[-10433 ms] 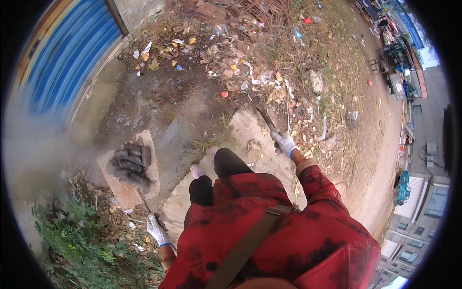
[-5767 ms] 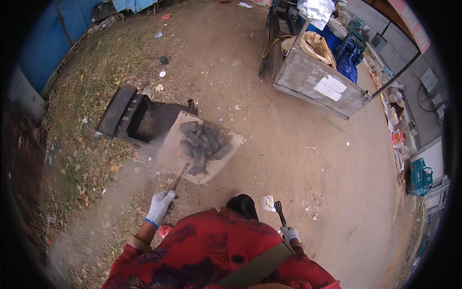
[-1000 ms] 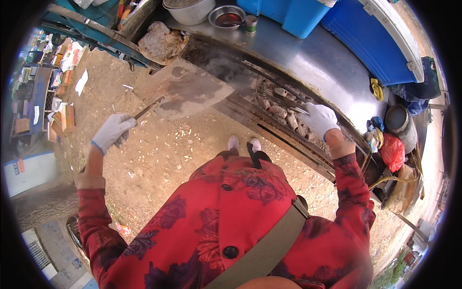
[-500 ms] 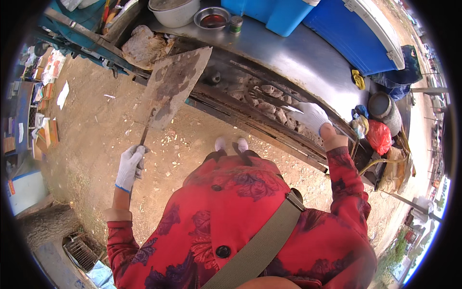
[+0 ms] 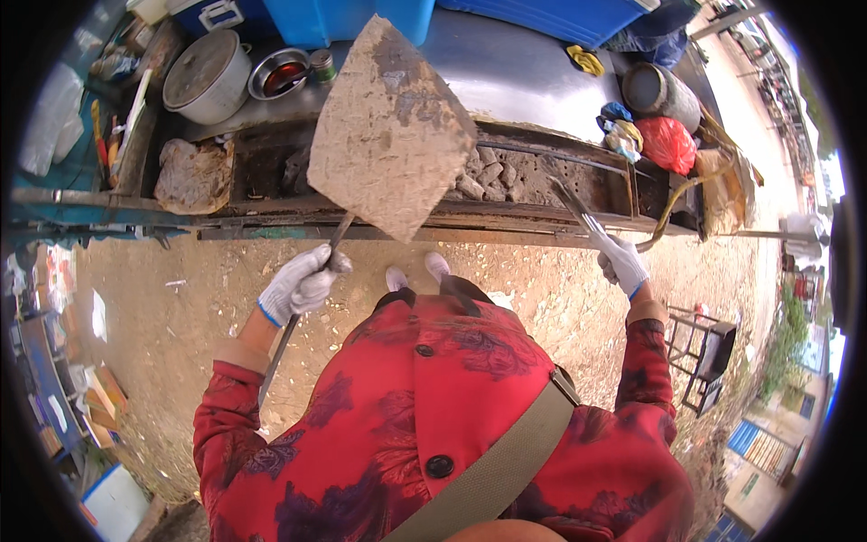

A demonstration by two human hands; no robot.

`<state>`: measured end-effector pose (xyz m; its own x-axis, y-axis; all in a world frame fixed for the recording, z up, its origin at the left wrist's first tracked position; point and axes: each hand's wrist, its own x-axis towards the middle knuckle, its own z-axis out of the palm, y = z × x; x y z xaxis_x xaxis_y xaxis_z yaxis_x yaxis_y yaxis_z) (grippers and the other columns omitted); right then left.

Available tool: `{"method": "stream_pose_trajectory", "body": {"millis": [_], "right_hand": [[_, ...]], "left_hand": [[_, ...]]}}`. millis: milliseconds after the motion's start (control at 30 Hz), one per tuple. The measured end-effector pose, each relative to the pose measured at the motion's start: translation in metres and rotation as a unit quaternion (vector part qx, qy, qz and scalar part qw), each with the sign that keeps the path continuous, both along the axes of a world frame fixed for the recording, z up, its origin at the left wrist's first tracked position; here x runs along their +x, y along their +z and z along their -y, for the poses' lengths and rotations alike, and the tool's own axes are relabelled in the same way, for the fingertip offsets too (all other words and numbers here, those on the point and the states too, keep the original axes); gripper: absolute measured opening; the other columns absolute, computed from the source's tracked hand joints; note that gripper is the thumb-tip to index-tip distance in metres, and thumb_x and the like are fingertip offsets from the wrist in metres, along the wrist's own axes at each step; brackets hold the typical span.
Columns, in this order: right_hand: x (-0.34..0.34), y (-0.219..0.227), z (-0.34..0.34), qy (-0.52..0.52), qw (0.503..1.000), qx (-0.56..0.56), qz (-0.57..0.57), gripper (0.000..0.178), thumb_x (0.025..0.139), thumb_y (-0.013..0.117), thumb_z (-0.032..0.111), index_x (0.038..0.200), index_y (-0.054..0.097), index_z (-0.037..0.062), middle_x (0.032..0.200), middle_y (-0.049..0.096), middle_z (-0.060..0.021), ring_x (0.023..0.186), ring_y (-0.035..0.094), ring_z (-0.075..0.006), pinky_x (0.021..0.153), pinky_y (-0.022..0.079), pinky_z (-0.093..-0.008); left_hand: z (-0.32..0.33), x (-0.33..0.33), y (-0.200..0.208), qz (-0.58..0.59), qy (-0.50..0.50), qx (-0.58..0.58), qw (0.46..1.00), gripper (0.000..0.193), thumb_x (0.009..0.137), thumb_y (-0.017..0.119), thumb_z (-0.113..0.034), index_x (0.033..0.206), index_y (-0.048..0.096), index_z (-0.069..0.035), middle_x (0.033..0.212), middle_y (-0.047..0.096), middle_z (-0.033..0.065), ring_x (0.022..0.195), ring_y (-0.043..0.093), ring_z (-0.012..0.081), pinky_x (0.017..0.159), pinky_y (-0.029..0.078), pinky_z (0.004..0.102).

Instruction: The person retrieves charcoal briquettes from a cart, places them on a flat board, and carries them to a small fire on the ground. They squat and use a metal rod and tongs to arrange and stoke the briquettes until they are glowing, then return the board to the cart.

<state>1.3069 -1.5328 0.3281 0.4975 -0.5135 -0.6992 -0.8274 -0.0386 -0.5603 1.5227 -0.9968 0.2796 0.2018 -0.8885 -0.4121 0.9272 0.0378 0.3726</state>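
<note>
My left hand (image 5: 302,282), in a white knit glove, is closed around a dark rod (image 5: 337,237). A flat, stained brown board (image 5: 390,135), perhaps cardboard or wood, is fixed to the rod's far end. The board hangs tilted over the left middle of a long charcoal trough (image 5: 298,219) and hides part of it. Grey lumps of charcoal (image 5: 492,176) show to the right of the board. My right hand (image 5: 623,264), gloved too, grips slim metal tongs (image 5: 578,206) at the trough's near edge. The tips of the tongs reach over the ash bed at the right.
Behind the trough is a metal counter (image 5: 533,90) with a lidded pot (image 5: 208,77), a steel bowl (image 5: 278,72) of red liquid and a blue cooler (image 5: 542,23). A red plastic bag (image 5: 668,144) and a grey cylinder (image 5: 659,95) sit at its right. A stool-like frame (image 5: 700,357) stands at right.
The board has swung right and up, from the trough's left part to over its middle. My right hand has drawn back toward me with the tongs. The view has turned.
</note>
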Motion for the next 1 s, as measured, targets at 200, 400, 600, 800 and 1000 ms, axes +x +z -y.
{"method": "stream_pose_trajectory", "body": {"millis": [200,400,600,800,1000], "right_hand": [[-0.052,0.008,-0.019,-0.078,0.996,-0.039,0.002,0.048,0.089,0.064,0.049,0.104,0.065,0.0031,0.062,0.051,0.0001,0.044,0.046,-0.0079,0.037,0.031,-0.0242],[-0.071,0.023,0.005,0.032,0.967,-0.248,-0.049,0.053,0.088,0.062,0.048,0.112,0.068,0.0011,0.069,0.063,-0.0087,0.051,0.062,-0.0144,0.049,0.049,-0.0294],[-0.054,0.014,0.085,0.217,0.858,-0.458,-0.081,0.046,0.081,0.071,0.038,0.113,0.062,0.0075,0.100,0.069,-0.0202,0.096,0.065,-0.0390,0.083,0.051,-0.0457],[-0.037,0.012,0.175,0.278,0.820,-0.487,-0.115,0.042,0.079,0.072,0.030,0.115,0.060,0.0115,0.102,0.068,-0.0164,0.097,0.065,-0.0370,0.082,0.051,-0.0448],[-0.034,0.010,0.255,0.317,0.799,-0.499,-0.113,0.044,0.079,0.072,0.030,0.117,0.060,0.0124,0.103,0.068,-0.0152,0.095,0.066,-0.0351,0.080,0.051,-0.0444]], "left_hand": [[0.067,0.043,-0.069,-0.222,-0.111,-0.135,0.959,0.053,0.108,0.028,-0.038,0.129,0.049,0.007,0.050,0.036,-0.0028,0.032,0.032,0.0042,0.028,0.032,0.0213],[0.100,0.069,-0.097,-0.235,-0.191,-0.099,0.948,0.054,0.107,0.031,-0.041,0.128,0.051,0.004,0.053,0.035,-0.0047,0.033,0.027,0.0033,0.027,0.026,0.0200],[0.121,0.103,-0.074,0.247,-0.314,0.222,0.889,0.047,0.103,0.044,-0.046,0.103,0.065,-0.004,0.050,0.040,-0.0053,0.036,0.033,0.0049,0.034,0.028,0.0226],[0.125,0.139,-0.087,0.785,-0.206,0.325,0.485,0.030,0.094,0.055,-0.033,0.106,0.064,-0.007,0.086,0.067,0.0158,0.082,0.065,0.0341,0.074,0.051,0.0433],[0.120,0.151,-0.110,0.878,-0.186,0.347,0.271,0.023,0.087,0.063,-0.024,0.107,0.063,-0.012,0.091,0.065,0.0130,0.080,0.064,0.0343,0.071,0.050,0.0458]]}}
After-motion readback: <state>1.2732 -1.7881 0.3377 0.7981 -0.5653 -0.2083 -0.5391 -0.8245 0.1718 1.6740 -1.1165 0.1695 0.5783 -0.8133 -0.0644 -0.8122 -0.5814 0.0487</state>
